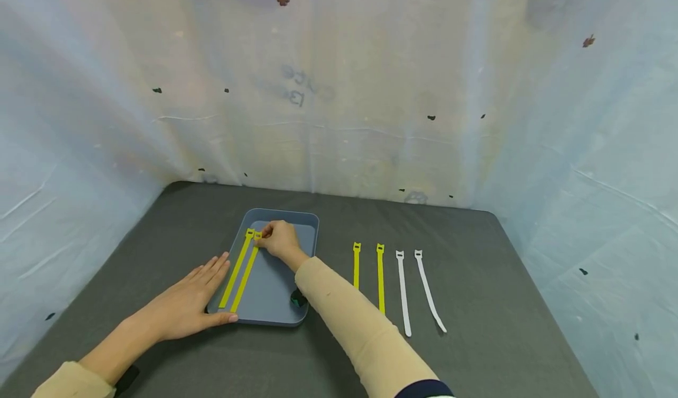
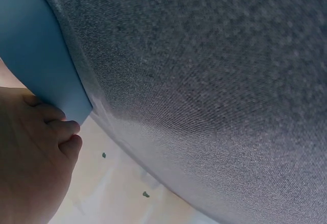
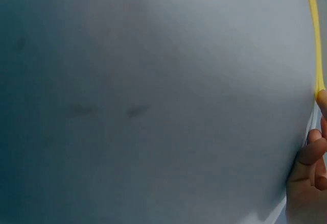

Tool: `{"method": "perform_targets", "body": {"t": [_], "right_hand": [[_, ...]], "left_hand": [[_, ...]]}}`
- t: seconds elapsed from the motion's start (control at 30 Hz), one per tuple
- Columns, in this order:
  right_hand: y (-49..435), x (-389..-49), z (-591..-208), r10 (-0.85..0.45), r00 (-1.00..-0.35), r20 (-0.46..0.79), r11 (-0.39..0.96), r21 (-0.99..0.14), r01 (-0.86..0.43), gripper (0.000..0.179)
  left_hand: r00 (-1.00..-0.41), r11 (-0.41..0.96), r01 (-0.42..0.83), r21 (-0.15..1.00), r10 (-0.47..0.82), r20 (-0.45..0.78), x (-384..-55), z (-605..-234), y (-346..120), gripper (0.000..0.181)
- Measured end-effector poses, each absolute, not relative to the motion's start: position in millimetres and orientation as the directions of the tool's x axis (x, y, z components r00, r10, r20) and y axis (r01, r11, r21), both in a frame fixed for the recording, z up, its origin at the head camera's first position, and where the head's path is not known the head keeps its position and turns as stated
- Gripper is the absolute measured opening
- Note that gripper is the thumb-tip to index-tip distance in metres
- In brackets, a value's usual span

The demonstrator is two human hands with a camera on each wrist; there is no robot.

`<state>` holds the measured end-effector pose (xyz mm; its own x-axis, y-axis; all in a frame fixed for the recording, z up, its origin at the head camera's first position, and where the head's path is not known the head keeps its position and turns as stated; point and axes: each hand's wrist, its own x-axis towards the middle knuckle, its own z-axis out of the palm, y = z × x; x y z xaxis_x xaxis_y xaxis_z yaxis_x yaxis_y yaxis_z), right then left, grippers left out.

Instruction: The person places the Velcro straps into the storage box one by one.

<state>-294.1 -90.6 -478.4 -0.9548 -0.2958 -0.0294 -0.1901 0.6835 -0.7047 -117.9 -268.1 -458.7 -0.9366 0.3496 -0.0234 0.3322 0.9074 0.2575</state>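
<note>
A blue-grey tray (image 1: 278, 280) lies on the dark table. Two yellow hook-and-loop cable ties with slotted heads are in its left part, side by side: an outer tie (image 1: 236, 268) and an inner tie (image 1: 245, 280). My right hand (image 1: 281, 240) reaches across the tray and pinches the inner tie near its head; the right wrist view catches these fingers beside the yellow strip (image 3: 316, 35). Along the tray's left side rests my left hand (image 1: 188, 304), fingers straight, thumb at the near left corner. The left wrist view has it against the tray wall (image 2: 46, 55).
Right of the tray, two yellow cable ties (image 1: 356, 262) (image 1: 381, 274) and two white ones (image 1: 404, 298) (image 1: 430, 295) lie in a row. My right sleeve (image 1: 349, 321) passes over the tray's near right corner and partly covers the leftmost tie. Plastic sheeting (image 1: 371, 92) surrounds the table's back and sides.
</note>
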Motion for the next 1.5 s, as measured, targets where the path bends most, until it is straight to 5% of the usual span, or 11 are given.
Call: {"method": "perform_targets", "body": {"t": [1.0,1.5], "right_hand": [[-85,-289,-472,-0.269,-0.963,0.008,0.73,-0.651,-0.209,0.029],[-95,-271,-436,-0.28,-0.957,-0.076,0.674,-0.725,-0.14,0.046]], "left_hand": [[-0.925,0.898,0.367,0.241,0.381,-0.012,-126,-463,-267,0.115],[-0.928,0.902,0.358,0.24,0.373,-0.018,-126,-463,-284,0.113]]}}
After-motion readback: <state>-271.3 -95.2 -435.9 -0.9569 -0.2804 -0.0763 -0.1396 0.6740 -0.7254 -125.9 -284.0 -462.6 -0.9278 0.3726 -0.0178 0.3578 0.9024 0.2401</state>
